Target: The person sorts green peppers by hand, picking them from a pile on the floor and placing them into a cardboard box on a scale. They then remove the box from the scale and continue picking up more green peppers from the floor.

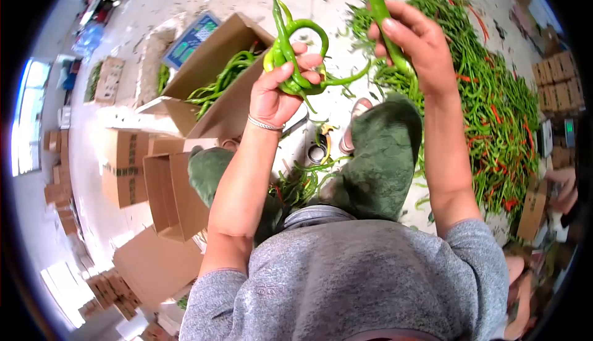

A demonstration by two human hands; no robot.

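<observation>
Several curly green chili peppers [285, 50] are bunched in my left hand [276, 97], its fingers wrapped round them. My right hand [426, 47] is raised to the right, pinching one long, fairly straight green chili pepper [377, 8] between thumb and fingers. The two hands are apart. Left of my left hand, an open cardboard box [213, 57] holds long green peppers [225, 81]. A big pile of green chili peppers [488, 118], with some red ones mixed in, spreads over the floor beyond and right of my right hand.
A blue-green printed sign or box [193, 39] stands behind the open box. More cardboard boxes [126, 165] stand on the left, and an empty open one [174, 196] lies near my knee. Loose peppers [296, 186] lie between my legs. Part of another person [519, 294] shows at lower right.
</observation>
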